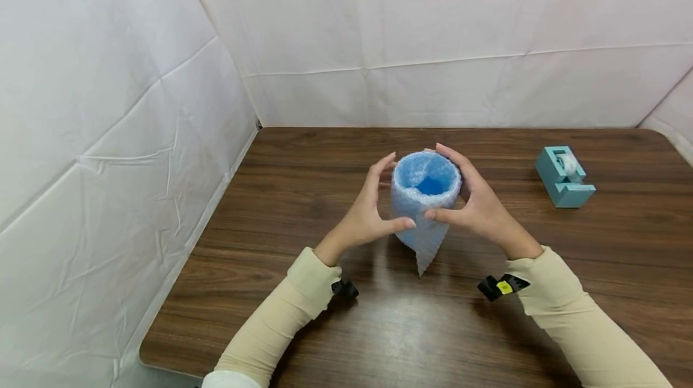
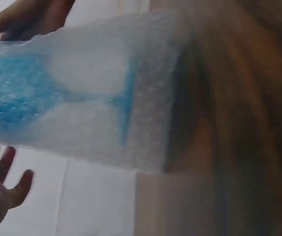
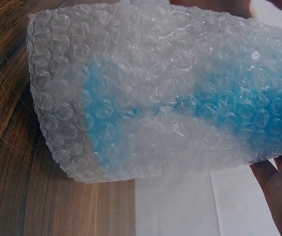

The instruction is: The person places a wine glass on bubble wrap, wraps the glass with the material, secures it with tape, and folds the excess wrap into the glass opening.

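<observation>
A blue stemmed glass (image 2: 20,93) stands upright inside a loose sleeve of bubble wrap (image 1: 411,210), its bowl, stem and foot showing through. The wrap's top gapes around the blue bowl, and a pointed flap hangs at the front. My right hand (image 1: 479,207) holds the sleeve from the right, fingers curving behind it and thumb at the front. On the other side my left hand (image 1: 360,210) is spread, its thumb close by the front of the wrap. In the left wrist view, the left hand's fingers (image 2: 20,189) are apart from the sleeve.
A teal tape dispenser (image 1: 565,180) with a roll of clear tape stands on the brown wooden table (image 1: 281,195), off to the right. White cloth walls (image 1: 433,33) enclose the table at the back and sides.
</observation>
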`<action>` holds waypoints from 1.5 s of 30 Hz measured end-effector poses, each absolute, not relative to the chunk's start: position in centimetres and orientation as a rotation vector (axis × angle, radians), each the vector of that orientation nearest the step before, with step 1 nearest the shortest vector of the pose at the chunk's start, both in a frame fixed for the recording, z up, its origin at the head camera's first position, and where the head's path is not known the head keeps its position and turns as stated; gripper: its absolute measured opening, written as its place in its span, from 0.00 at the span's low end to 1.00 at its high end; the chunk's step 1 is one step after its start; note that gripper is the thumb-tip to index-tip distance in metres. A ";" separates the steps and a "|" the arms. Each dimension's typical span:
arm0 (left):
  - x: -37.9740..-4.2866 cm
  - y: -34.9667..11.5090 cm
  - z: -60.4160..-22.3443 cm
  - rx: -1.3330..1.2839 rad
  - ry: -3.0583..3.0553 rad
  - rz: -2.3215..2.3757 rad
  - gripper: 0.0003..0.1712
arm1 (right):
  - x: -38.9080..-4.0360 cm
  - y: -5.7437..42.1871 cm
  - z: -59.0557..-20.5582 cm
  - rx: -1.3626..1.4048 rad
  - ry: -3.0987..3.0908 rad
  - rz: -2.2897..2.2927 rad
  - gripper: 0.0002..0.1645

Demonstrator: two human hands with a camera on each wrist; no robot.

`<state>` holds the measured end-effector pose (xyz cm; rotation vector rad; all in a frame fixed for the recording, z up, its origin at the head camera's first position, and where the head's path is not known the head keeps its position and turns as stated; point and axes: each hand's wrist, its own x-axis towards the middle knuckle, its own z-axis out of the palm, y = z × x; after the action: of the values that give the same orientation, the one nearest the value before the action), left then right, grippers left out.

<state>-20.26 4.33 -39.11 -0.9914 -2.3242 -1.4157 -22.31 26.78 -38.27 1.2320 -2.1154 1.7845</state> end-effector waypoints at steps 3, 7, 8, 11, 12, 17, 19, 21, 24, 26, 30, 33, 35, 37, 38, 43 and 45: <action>-20.1 4.6 -39.7 -0.945 -2.429 -1.467 0.59 | -22.4 26.8 -38.2 1.242 -2.128 1.785 0.63; -20.0 5.0 -39.8 -0.888 -2.439 -1.532 0.57 | -22.4 26.8 -38.3 1.251 -2.126 1.809 0.64; -20.0 5.0 -39.7 -0.881 -2.436 -1.533 0.57 | -22.4 26.8 -38.3 1.257 -2.120 1.813 0.64; -20.0 5.0 -39.5 -0.884 -2.424 -1.535 0.56 | -22.4 26.9 -38.4 1.278 -2.098 1.847 0.65; -20.0 5.0 -39.5 -0.885 -2.420 -1.532 0.55 | -22.4 26.9 -38.4 1.277 -2.093 1.862 0.65; -20.1 5.0 -39.6 -0.857 -2.407 -1.527 0.53 | -22.2 27.1 -38.6 1.195 -2.119 1.916 0.64; -20.2 5.0 -39.6 -0.833 -2.398 -1.550 0.53 | -22.2 27.2 -38.7 1.154 -2.121 1.929 0.62; -20.4 4.9 -39.6 -0.810 -2.380 -1.579 0.53 | -22.3 27.2 -38.8 1.123 -2.109 1.941 0.59; -20.7 4.8 -39.6 -0.804 -2.353 -1.604 0.53 | -22.5 27.3 -38.9 1.093 -2.095 1.942 0.55; -20.9 4.8 -39.5 -0.805 -2.343 -1.607 0.53 | -22.6 27.3 -38.9 1.079 -2.097 1.928 0.52; -21.4 4.8 -39.3 -0.794 -2.346 -1.607 0.53 | -22.8 27.2 -38.7 1.031 -2.146 1.868 0.50; -21.7 4.8 -39.0 -0.763 -2.355 -1.628 0.53 | -23.1 27.0 -38.5 0.986 -2.191 1.828 0.50; -22.0 4.7 -38.9 -0.741 -2.358 -1.646 0.52 | -23.3 26.9 -38.3 0.965 -2.213 1.809 0.49; -22.2 4.7 -38.8 -0.726 -2.361 -1.656 0.50 | -23.6 26.8 -38.3 0.945 -2.219 1.808 0.49; -22.4 4.8 -38.7 -0.720 -2.362 -1.658 0.49 | -23.7 26.8 -38.3 0.939 -2.217 1.813 0.49; -23.0 4.7 -38.7 -0.713 -2.360 -1.636 0.48 | -24.4 26.7 -38.2 0.926 -2.209 1.803 0.48; -23.4 4.6 -38.8 -0.714 -2.355 -1.600 0.48 | -24.7 26.7 -38.2 0.913 -2.228 1.782 0.48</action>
<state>-23.43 4.59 -38.78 -0.7140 -2.3552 -1.6004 -24.69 26.68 -38.16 0.9126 -2.2283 1.7817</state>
